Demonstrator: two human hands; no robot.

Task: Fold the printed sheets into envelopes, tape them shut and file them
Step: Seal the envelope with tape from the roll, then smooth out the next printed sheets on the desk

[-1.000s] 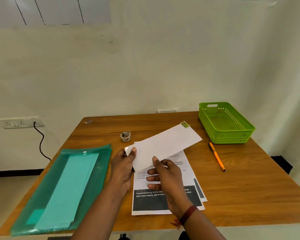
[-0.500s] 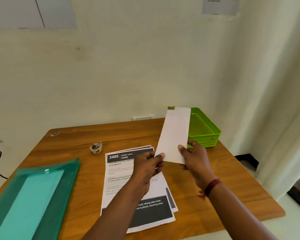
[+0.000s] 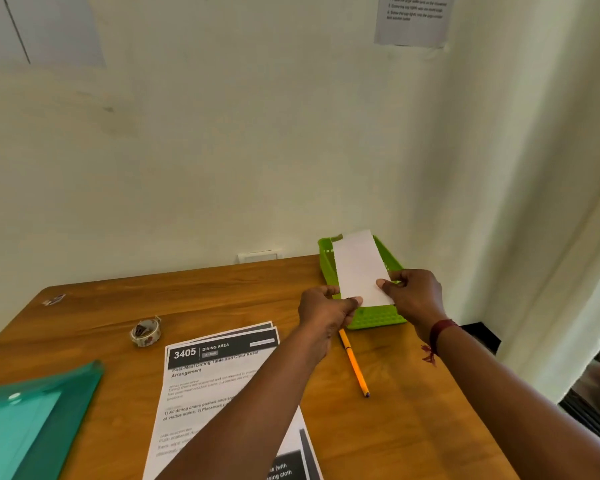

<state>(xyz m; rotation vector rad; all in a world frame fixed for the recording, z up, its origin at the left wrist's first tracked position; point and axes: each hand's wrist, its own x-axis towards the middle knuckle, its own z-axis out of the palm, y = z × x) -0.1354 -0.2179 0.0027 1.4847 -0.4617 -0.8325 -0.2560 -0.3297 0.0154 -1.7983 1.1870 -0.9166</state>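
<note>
Envelope (image 3: pixel 359 268) hangs over the green basket (image 3: pixel 378 318) now, whereas a second ago you had it above the printed sheets (image 3: pixel 219 375). Your left hand (image 3: pixel 321 310) and right hand (image 3: pixel 413 296) both pinch its near end.

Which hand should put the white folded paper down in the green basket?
Probably the right hand. It pinches the folded paper right above the green basket, so it could just lower it in. The left hand pinches the paper's near corner too, but it sits by the basket's near left corner, more outside it.

Orange pen (image 3: pixel 353 362) on table (image 3: pixel 222 296); notice (image 3: pixel 413 19) on wall (image 3: pixel 222 150); curtain (image 3: pixel 551 202) rt.
</note>
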